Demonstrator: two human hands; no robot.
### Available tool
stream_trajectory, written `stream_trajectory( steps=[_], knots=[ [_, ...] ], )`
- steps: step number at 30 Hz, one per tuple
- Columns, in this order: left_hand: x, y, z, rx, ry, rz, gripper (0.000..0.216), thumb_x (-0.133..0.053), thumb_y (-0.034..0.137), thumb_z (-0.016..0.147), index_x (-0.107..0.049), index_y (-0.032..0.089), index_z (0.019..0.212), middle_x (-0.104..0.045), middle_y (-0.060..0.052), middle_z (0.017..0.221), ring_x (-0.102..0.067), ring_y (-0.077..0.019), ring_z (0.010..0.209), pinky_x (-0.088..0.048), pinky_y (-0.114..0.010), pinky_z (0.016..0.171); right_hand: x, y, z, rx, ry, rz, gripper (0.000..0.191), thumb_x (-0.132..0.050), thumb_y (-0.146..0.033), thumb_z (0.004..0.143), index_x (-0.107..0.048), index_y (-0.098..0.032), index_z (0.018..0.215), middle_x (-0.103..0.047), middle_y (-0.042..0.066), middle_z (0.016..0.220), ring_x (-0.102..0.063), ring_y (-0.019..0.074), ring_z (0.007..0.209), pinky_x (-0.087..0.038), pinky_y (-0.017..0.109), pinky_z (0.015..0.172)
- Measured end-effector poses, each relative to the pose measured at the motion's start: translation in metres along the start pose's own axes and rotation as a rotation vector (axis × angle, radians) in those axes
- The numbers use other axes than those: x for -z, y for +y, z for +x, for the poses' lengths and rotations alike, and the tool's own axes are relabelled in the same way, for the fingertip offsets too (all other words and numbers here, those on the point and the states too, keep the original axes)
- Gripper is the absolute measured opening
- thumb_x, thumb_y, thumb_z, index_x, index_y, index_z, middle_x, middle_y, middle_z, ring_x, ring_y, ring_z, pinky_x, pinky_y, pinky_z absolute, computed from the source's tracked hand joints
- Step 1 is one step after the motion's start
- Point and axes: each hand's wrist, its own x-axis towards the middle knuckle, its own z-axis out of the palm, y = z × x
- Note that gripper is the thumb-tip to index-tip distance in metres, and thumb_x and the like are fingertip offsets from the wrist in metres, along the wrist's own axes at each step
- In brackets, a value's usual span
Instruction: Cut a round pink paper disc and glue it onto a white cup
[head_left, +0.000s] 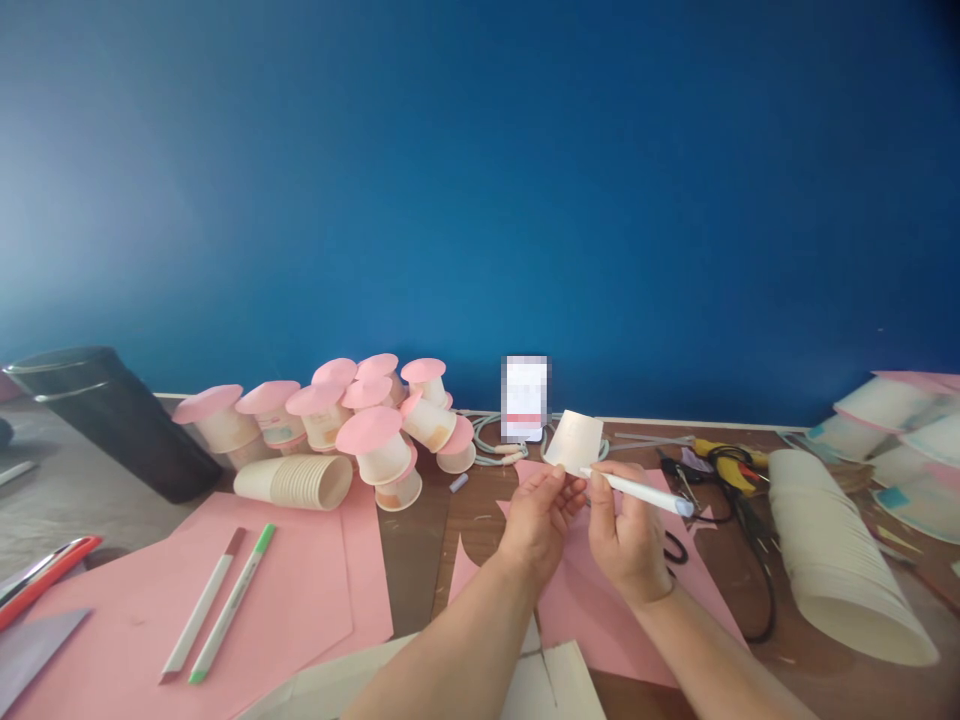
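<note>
My left hand (538, 510) pinches a small cream paper cup (576, 440), lifted above the table and tilted away from me. My right hand (626, 535) is closed round a white pen (637, 492). The pen's tip rests against the lower edge of the cup. Both hands hover over a cut sheet of pink paper (592, 600) on the brown table.
A heap of paper cups topped with pink discs (352, 420) and a lying stack of cups (296, 480) sit left of centre. Pink sheets with two markers (225, 600) lie at left. A black cylinder (112, 420), black scissors (679, 545), a glue gun (724, 462) and a long cup stack (832, 550) are around.
</note>
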Motion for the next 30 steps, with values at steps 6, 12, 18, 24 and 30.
stream_trajectory(
  steps=[6, 12, 18, 24, 30],
  knots=[
    [-0.0002, 0.0004, -0.0002, 0.004, 0.012, -0.018, 0.021, -0.074, 0.029, 0.074, -0.067, 0.011, 0.082, -0.067, -0.007, 0.078, -0.063, -0.0124, 0.076, -0.047, -0.025, 0.078, -0.0011, 0.0004, 0.0003, 0.000, -0.005, 0.008, 0.009, -0.046, -0.018, 0.092, -0.052, -0.019, 0.099, -0.060, 0.010, 0.088, -0.058, 0.0246, 0.083, -0.049, 0.043, 0.072],
    [-0.0006, 0.0010, -0.0010, 0.002, 0.026, -0.019, 0.021, -0.075, 0.029, 0.073, -0.067, 0.011, 0.082, -0.067, -0.007, 0.079, -0.063, -0.0131, 0.077, -0.047, -0.025, 0.078, -0.0010, 0.0016, 0.0004, 0.003, -0.011, 0.001, 0.008, -0.046, -0.019, 0.093, -0.052, -0.019, 0.098, -0.061, 0.010, 0.088, -0.058, 0.0249, 0.083, -0.048, 0.043, 0.073],
    [0.0014, 0.0001, -0.0004, 0.006, 0.034, -0.037, 0.019, -0.073, 0.027, 0.075, -0.066, 0.011, 0.081, -0.067, -0.006, 0.079, -0.063, -0.0127, 0.077, -0.048, -0.025, 0.077, -0.0010, 0.0012, 0.0010, 0.005, 0.000, 0.011, 0.008, -0.046, -0.018, 0.093, -0.052, -0.019, 0.098, -0.060, 0.010, 0.087, -0.057, 0.0248, 0.082, -0.048, 0.043, 0.072],
    [0.0009, 0.0014, -0.0010, 0.014, 0.052, -0.042, 0.020, -0.074, 0.028, 0.074, -0.066, 0.011, 0.081, -0.066, -0.006, 0.079, -0.063, -0.0128, 0.077, -0.048, -0.025, 0.076, -0.0008, 0.0005, 0.0014, -0.003, 0.013, 0.009, 0.009, -0.045, -0.018, 0.093, -0.051, -0.019, 0.099, -0.060, 0.010, 0.088, -0.057, 0.0247, 0.083, -0.048, 0.043, 0.073],
    [0.0004, 0.0028, -0.0015, 0.025, 0.057, -0.058, 0.020, -0.074, 0.028, 0.073, -0.066, 0.011, 0.080, -0.066, -0.006, 0.077, -0.063, -0.0128, 0.076, -0.049, -0.024, 0.075, -0.0012, 0.0012, 0.0011, -0.002, 0.024, 0.003, 0.009, -0.045, -0.019, 0.093, -0.052, -0.019, 0.099, -0.060, 0.010, 0.088, -0.057, 0.0246, 0.082, -0.048, 0.042, 0.073]
  ],
)
